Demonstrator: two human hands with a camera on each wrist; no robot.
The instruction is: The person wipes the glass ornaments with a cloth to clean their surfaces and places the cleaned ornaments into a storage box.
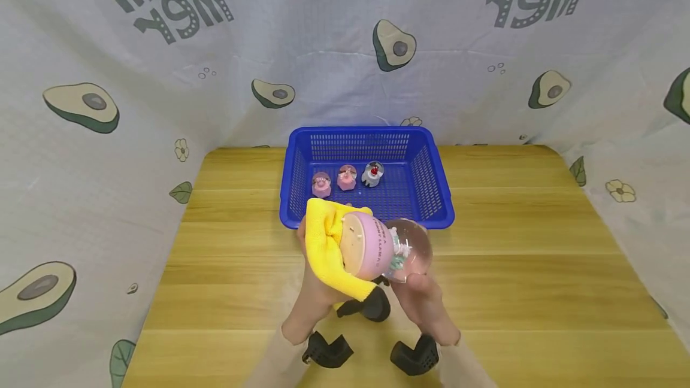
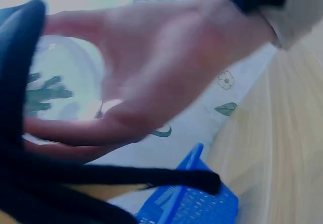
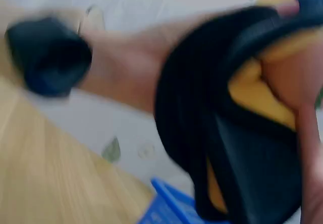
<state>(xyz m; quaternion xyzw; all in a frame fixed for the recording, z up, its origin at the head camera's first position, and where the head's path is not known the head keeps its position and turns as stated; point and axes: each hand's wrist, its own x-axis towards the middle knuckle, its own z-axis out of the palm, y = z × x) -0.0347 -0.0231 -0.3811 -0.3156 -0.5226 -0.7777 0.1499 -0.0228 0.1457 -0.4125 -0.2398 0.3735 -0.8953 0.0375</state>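
A snow globe with a lilac, lettered base (image 1: pixel 372 244) lies tilted on its side between my hands, above the table. Its clear dome (image 1: pixel 412 247) faces right, with a small green and white figure inside. My right hand (image 1: pixel 426 304) grips the dome, fingers and thumb curled round it in the left wrist view. My left hand (image 1: pixel 318 289) holds a yellow cloth (image 1: pixel 323 244) with black parts (image 1: pixel 375 304), bunched against the base. The cloth hides most of the left fingers. Black material (image 3: pixel 202 113) with yellow inside covers much of the right wrist view.
Just beyond my hands a blue basket (image 1: pixel 368 132) stands on the wooden table (image 1: pixel 528 256). In it sit three small snow globes: two pink ones (image 1: pixel 347 178) and a white one (image 1: pixel 372 174) with a red figure. An avocado-print curtain (image 1: pixel 334 35) surrounds the table.
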